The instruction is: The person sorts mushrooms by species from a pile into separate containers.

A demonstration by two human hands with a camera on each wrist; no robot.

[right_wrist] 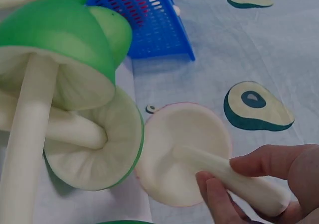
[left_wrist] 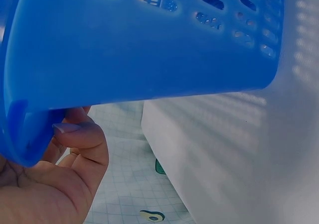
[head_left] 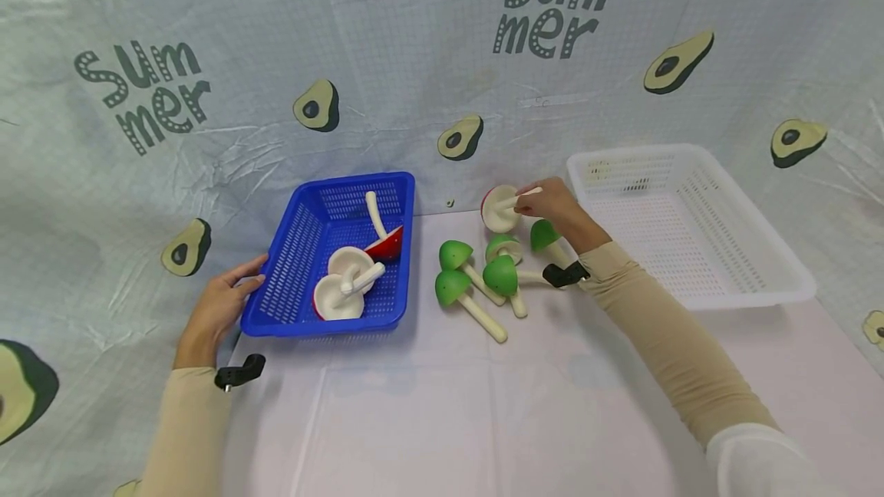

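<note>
At the back of the table my right hand (head_left: 555, 204) pinches the white stem of a red-rimmed toy mushroom (head_left: 497, 209) between thumb and fingers. In the right wrist view the pale underside of this mushroom (right_wrist: 187, 129) faces the camera. My left hand (head_left: 219, 305) grips the left rim of a blue basket (head_left: 324, 327), its fingers curled round the edge in the left wrist view. Inside lie three toy mushrooms; one shows a red cap (head_left: 388, 245), and two overlap with pale undersides up. Several green-capped toy mushrooms (head_left: 452, 287) lie just in front of the right hand.
To the right stands a white basket (head_left: 732, 299), close to the right forearm. Behind the table hangs a light cloth (head_left: 387, 60) with avocado prints and lettering. The tabletop (head_left: 414, 420) is covered in white.
</note>
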